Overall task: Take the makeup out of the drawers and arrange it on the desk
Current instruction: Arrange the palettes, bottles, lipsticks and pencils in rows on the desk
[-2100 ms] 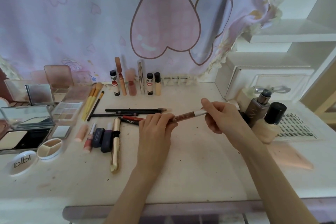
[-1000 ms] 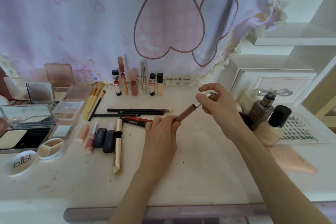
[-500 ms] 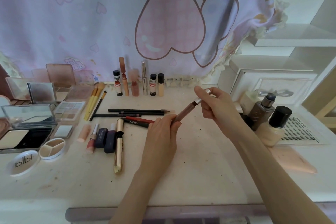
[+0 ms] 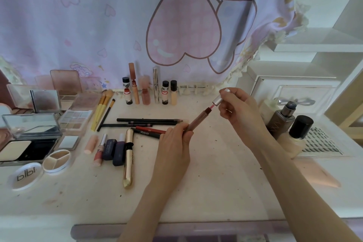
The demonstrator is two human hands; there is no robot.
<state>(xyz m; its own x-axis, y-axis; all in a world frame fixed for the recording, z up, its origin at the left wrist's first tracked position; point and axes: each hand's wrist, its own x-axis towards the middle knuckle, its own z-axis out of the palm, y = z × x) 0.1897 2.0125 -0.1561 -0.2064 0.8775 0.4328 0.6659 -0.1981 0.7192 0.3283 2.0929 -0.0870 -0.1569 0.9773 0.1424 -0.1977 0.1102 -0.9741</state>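
head view: left hand (image 4: pixel 172 143) grips the lip gloss tube (image 4: pixel 198 120), right hand (image 4: pixel 238 107) fingers pinch its silver cap (image 4: pixel 219 101) — wand partly out
progress: most makeup already lined up on the tabletop (image 4: pixel 216 173) — this tube not yet placed

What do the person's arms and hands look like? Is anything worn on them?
Both forearms are bare right to the bottom of the picture, with no sleeves in view. The left hand and right hand wear no gloves, and no rings, bracelets or watch can be seen.
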